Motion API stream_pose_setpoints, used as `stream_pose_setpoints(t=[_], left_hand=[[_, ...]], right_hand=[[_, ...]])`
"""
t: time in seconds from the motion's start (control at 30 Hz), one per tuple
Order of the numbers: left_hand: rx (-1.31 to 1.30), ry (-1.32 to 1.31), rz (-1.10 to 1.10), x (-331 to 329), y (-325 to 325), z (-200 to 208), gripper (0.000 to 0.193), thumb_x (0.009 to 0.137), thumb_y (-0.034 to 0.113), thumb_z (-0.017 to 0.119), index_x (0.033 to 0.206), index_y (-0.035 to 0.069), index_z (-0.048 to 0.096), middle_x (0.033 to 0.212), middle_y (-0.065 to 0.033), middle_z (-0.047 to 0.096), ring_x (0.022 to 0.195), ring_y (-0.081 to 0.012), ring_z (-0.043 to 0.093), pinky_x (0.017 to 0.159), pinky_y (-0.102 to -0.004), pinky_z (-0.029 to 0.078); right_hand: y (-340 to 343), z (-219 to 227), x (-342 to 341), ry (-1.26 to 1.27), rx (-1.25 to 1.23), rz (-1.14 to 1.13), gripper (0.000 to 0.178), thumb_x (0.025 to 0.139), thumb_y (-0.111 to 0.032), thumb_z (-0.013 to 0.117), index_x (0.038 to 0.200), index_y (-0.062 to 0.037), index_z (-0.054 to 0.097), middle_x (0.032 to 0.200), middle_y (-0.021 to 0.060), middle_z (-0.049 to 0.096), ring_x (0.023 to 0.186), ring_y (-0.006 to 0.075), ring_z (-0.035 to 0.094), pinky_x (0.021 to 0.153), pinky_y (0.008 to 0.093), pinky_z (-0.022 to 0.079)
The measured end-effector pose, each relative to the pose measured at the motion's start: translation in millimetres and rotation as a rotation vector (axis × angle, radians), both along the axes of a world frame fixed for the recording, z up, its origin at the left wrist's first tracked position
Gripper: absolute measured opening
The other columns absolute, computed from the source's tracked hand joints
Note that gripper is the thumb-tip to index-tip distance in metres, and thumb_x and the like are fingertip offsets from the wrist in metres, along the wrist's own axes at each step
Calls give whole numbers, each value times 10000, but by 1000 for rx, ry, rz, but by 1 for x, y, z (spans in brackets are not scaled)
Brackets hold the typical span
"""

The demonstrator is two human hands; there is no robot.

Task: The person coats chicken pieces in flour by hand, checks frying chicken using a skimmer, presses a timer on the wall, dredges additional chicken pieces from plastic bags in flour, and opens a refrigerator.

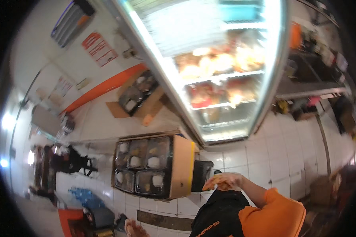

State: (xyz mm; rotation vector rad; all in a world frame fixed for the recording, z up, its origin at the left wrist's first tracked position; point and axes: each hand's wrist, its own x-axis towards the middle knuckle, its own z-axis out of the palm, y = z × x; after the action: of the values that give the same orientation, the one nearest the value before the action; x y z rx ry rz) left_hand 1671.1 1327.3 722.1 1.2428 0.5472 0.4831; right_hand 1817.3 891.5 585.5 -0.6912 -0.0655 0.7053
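Observation:
My right hand [224, 181] is in front of my black apron [217, 211], below an orange sleeve [271, 211]. Its fingers point left, loosely stretched, and I see nothing in them. My left hand [135, 229] shows only in part at the lower edge; blur and the picture's edge hide how its fingers are held. Between and beyond my hands is an open cardboard carton [182, 168] of black food boxes with clear lids [149, 183]. Pale round items show through the lids. Neither hand touches the carton.
A lit glass-front fridge [225, 104] stands ahead, with blurred packed food on its shelves. Left of it, another open carton [140, 96] holds similar boxes on a white surface. A metal counter [308, 89] runs at the right. White tiles [261, 158] cover the floor.

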Motion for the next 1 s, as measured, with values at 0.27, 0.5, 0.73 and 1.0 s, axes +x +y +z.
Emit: stream_pose_setpoints(t=[0.27,0.5,0.73,1.0], left_hand=[[-6,290,-1037,2,-112,-31,417,1048,251,639,1403,44,570,1359,-150,652,1089,-240,646,856,-401,588],[-221,371,-1696,-203,-281,-25,282,991,114,679,1253,16,643,1161,-158,738,812,-211,719,735,-337,639],[212,593,-1883,-455,-390,-35,427,1000,214,716,1377,53,596,1279,-123,684,933,-200,655,838,-329,563],[-138,781,-2113,-737,-595,-129,238,974,126,722,1184,30,665,1083,-150,738,845,-226,734,699,-312,654]], right_hand=[[-75,54,-384,312,-458,-1050,428,1042,-207,539,1388,33,618,622,-46,468,470,70,364,429,246,272],[-39,65,-709,135,-391,-1495,705,962,-200,707,1567,-28,391,870,81,687,604,102,577,451,251,441],[16,72,-988,-106,12,-2081,776,813,-151,865,1471,-26,475,1184,126,645,746,125,612,596,260,499],[59,59,-1352,567,-333,-2658,431,789,-55,860,1105,-49,567,989,101,642,728,135,606,599,292,528]])
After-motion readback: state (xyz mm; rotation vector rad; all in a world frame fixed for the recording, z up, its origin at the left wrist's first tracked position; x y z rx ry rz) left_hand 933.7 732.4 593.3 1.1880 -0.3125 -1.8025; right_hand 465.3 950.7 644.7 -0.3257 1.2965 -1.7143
